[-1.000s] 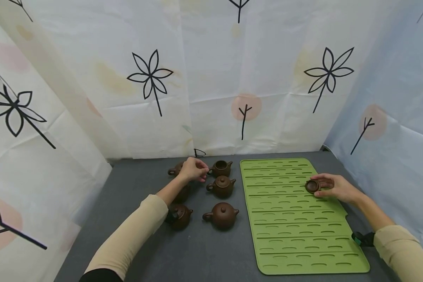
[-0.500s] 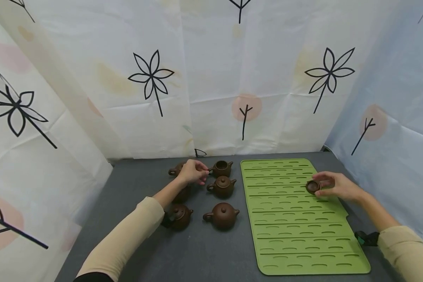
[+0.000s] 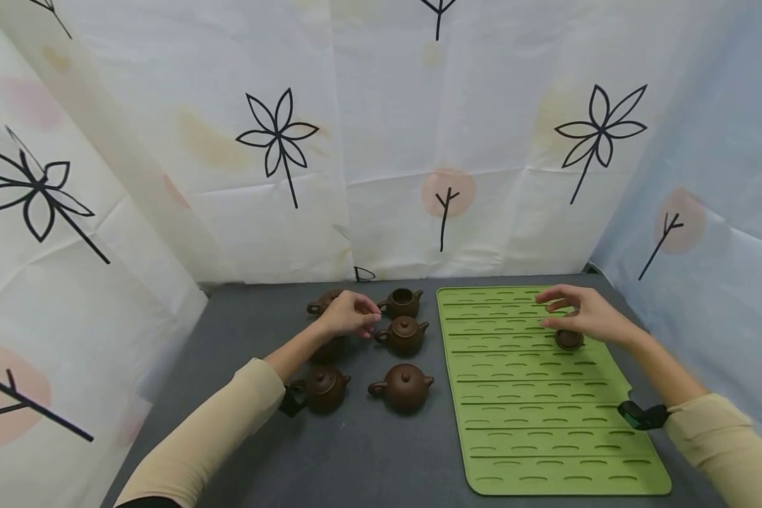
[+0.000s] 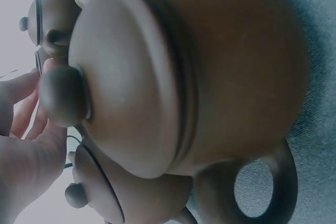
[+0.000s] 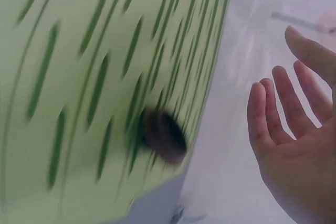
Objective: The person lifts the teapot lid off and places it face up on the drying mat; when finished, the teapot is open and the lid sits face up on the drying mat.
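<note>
My right hand [image 3: 581, 314] hovers with parted fingers over the green mat, holding nothing. Just below its palm lies a small round brown cup-like piece [image 3: 569, 340], blurred in the right wrist view. My left hand [image 3: 351, 315] has its fingertips between the handles of a lidless brown teapot [image 3: 409, 305] and a lidded teapot [image 3: 406, 337]; its thumb and fingers stand apart in the left wrist view. Under the left wrist and arm are a back-left teapot [image 3: 320, 303], a partly hidden teapot [image 3: 329, 351] and a front-left teapot [image 3: 326, 391].
A round lidded teapot [image 3: 406, 391] stands at the front of the right column. The slotted green mat [image 3: 514, 437] covers the right side of the dark grey table [image 3: 355, 458]. Patterned white cloth [image 3: 381, 141] closes off the back and sides.
My right hand has let go of the small brown piece and risen back and slightly left; the piece stays on the mat. The left fingertips have shifted slightly off the lidless teapot's handle.
</note>
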`<state>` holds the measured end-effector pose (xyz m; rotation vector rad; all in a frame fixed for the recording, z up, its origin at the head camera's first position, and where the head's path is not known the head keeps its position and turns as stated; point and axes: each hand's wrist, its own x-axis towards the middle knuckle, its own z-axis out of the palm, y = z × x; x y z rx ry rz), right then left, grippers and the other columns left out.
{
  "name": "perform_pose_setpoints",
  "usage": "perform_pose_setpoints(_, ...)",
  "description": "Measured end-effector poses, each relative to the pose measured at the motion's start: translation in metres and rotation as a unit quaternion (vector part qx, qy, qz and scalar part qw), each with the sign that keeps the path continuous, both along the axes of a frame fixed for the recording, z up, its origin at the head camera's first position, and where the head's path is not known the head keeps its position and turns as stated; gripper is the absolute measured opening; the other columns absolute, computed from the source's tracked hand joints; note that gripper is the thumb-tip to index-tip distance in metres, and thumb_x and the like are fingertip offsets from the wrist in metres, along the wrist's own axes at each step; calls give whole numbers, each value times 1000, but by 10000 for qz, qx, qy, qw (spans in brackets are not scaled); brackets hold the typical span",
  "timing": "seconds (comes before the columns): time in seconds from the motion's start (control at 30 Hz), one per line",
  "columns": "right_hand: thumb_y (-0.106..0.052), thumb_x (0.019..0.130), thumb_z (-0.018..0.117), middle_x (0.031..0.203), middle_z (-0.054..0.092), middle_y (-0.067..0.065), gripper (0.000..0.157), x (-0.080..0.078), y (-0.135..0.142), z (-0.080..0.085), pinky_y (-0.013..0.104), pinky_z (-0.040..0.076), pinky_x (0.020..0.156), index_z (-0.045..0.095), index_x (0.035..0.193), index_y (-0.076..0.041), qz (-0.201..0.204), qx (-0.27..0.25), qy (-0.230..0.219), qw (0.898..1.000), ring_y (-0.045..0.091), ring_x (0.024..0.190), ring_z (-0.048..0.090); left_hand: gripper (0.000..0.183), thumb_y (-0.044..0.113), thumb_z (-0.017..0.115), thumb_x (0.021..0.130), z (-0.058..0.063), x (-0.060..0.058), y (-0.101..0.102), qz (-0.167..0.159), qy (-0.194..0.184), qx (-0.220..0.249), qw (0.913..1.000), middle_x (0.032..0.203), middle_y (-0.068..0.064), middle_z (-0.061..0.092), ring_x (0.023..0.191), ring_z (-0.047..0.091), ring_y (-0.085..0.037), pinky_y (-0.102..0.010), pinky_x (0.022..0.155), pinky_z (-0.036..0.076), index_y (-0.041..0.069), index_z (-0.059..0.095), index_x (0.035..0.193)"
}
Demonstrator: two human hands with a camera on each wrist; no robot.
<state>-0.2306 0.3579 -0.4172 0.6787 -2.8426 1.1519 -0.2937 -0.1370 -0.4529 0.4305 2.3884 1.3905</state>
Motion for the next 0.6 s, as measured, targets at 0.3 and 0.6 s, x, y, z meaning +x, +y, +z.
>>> perform_pose_setpoints(0.3,-9,100,78,136,69,25,38,-14,-69,5,24,63,90,67,136,-1,458,-641,-357,9963,13,115,73,13,10,74,103,1,16,1,-411,360,-178,9983,92,-17,76,69,71,-9,-40,74,69,-2,77,110)
perform_pose_setpoints(0.6,-11,101,77,142,65,32,41,-36,-138,-12,37,67,93,65,138,2,783,-1474,-1238,9782,40,125,71,19,3,72,104,1,32,5,-43,-119,235,9996,110,-29,75,68,72,-6,-48,81,70,-9,74,118)
